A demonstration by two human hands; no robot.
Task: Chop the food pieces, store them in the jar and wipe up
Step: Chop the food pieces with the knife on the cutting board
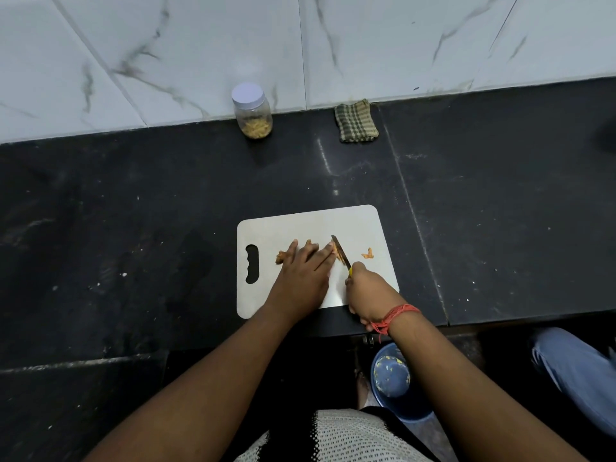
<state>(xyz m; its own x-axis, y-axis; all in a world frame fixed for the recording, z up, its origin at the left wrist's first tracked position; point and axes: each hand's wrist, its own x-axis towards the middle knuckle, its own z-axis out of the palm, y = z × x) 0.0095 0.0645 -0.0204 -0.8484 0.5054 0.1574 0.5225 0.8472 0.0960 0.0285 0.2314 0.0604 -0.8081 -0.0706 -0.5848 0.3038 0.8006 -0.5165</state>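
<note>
Food mid-chop on board. L hand flat, pinning it; R hand grips knife. Next: jar needs opening

A white board with orange-tan food lies on a black speckled counter — at twelve o'clock a clear jar, white-lidded, holds tan pieces, at one o'clock sits a green-checked cloth, behind them grey-veined white marble tiles.
</note>
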